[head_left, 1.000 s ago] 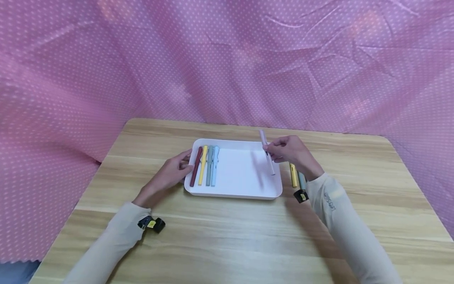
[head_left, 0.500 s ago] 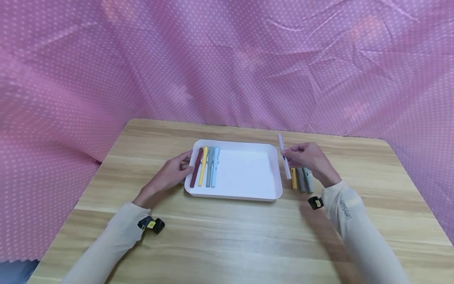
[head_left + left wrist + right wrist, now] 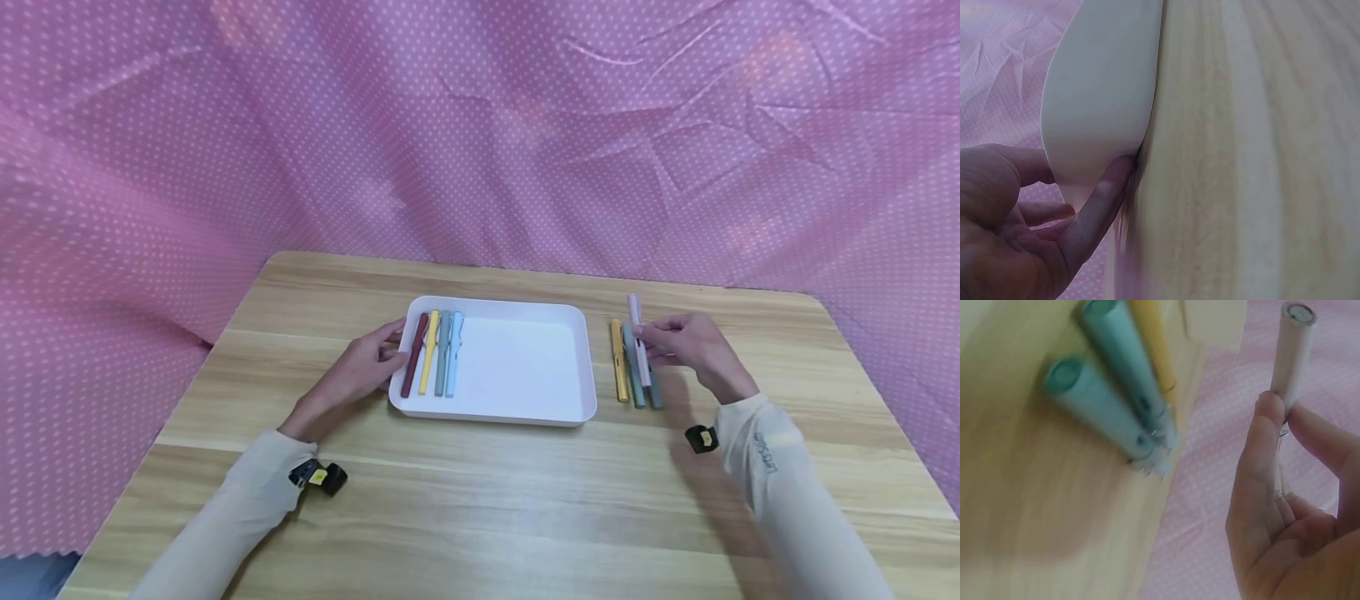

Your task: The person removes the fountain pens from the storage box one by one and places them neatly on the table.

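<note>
My right hand (image 3: 693,346) pinches a pale lilac pen (image 3: 634,310) by its middle, held above the pens right of the tray. In the right wrist view the lilac pen (image 3: 1293,356) stands up between thumb and fingers. Below it on the table lie a yellow pen (image 3: 618,362), a green-grey pen (image 3: 637,392) and a bluish pen (image 3: 656,396), partly hidden. My left hand (image 3: 360,371) holds the left end of the white tray (image 3: 517,417), with the thumb (image 3: 1100,200) against its outer wall in the left wrist view.
Inside the tray's left side lie a dark red pen (image 3: 414,354), a yellow pen (image 3: 428,354), a grey-green pen (image 3: 442,354) and a light blue pen (image 3: 454,354), side by side. A pink dotted cloth (image 3: 480,150) hangs behind the wooden table (image 3: 480,508).
My right hand has carried the lilac pen from over the tray's right side rightward to above the table pens, uncovering the yellow one. The left hand stays at the tray.
</note>
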A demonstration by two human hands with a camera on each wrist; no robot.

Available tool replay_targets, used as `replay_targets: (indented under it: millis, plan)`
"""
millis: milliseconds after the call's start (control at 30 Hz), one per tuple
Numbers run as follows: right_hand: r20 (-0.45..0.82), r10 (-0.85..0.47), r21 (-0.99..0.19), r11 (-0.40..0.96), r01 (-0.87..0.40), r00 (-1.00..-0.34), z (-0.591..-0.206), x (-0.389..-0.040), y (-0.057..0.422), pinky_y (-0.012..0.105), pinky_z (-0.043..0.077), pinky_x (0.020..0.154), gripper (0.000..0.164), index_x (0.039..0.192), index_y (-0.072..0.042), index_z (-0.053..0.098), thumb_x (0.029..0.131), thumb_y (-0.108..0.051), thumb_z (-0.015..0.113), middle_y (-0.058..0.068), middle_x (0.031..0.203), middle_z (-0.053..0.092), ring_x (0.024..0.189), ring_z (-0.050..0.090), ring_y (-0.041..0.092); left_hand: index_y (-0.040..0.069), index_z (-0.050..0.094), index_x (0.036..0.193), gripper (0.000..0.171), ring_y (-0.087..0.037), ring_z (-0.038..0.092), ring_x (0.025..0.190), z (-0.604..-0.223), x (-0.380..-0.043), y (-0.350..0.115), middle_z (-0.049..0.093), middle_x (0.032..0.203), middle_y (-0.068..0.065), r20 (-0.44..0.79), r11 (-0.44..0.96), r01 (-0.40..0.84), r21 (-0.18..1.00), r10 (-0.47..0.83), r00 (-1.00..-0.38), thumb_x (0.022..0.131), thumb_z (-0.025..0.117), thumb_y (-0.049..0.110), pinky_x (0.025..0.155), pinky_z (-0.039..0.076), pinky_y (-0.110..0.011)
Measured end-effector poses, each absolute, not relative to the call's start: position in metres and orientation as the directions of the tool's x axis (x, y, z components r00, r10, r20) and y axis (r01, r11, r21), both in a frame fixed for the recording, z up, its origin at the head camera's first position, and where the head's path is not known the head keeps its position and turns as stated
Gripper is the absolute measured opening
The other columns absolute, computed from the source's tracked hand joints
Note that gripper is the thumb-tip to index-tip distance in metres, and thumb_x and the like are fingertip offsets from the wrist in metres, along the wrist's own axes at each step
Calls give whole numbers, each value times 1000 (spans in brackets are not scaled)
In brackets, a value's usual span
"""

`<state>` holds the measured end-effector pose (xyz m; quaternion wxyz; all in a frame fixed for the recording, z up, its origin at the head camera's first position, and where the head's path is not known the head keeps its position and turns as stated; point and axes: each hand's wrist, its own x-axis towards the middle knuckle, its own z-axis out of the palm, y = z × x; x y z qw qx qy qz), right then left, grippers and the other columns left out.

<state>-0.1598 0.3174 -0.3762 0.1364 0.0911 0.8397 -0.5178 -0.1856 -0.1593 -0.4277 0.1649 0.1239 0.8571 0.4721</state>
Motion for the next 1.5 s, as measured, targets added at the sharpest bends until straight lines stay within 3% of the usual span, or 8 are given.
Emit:
replay_targets:
  millis: [500, 767, 1033, 1500]
  plan:
    - [-360, 56, -801, 494, 339, -931, -396, -149, 359, 28, 64, 81, 58, 131, 18, 58, 103, -32, 67, -3, 91, 75, 81, 71, 7, 7, 21, 166, 67, -38, 59, 129, -429, -187, -159, 44, 155, -24, -176, 539, 45, 841, 352, -919, 108, 54, 14, 88, 63, -36]
    - [-444, 64, -742, 533, 407, -894, -404, -145, 373, 26, 63, 77, 60, 130, 14, 61, 103, -39, 67, -4, 88, 74, 81, 70, 8, 6, 22, 166, 66, -38, 59, 130, -428, -189, -157, 45, 155, -24, -168, 533, 53, 845, 358, -918, 108, 54, 13, 90, 63, -38]
    - [-479, 19, -767, 478, 428, -878, -412, -148, 372, 27, 64, 79, 50, 131, 16, 58, 105, -26, 65, -2, 89, 73, 81, 71, 8, 6, 20, 166, 66, -39, 59, 130, -427, -186, -158, 44, 155, -25, -181, 536, 41, 843, 354, -917, 109, 53, 12, 92, 62, -37]
    - [-492, 34, -752, 487, 444, -870, -415, -149, 366, 26, 64, 75, 46, 126, 15, 59, 105, -25, 65, -1, 87, 72, 77, 71, 8, 8, 20, 166, 66, -38, 58, 131, -426, -187, -158, 44, 155, -24, -191, 537, 29, 843, 350, -917, 109, 52, 14, 91, 62, -37]
